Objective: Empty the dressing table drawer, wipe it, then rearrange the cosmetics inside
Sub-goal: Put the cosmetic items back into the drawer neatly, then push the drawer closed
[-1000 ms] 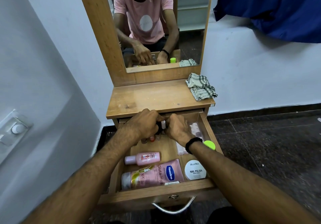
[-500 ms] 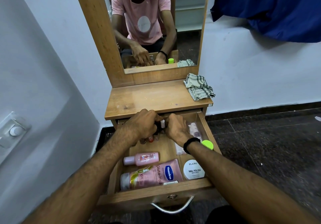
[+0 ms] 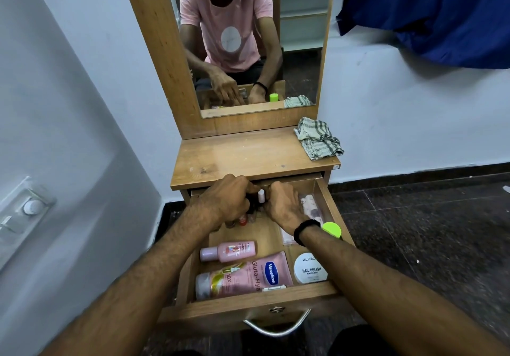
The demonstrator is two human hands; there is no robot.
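The left hand and the right hand meet at the far end of the drawer, fingers curled from both sides around a cluster of small bottles — one white cap shows between them. It is better to press the cluster together and lift it straight, so none tips. Nearer than the wrists lie a pink bottle, a Vaseline tube and a round tub — beyond the hands, the checked cloth.

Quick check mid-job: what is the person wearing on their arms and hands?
No gloves on the left hand or right hand; forearms unsleeved. A black band circles the right wrist. The mirror shows a pink short-sleeved T-shirt.
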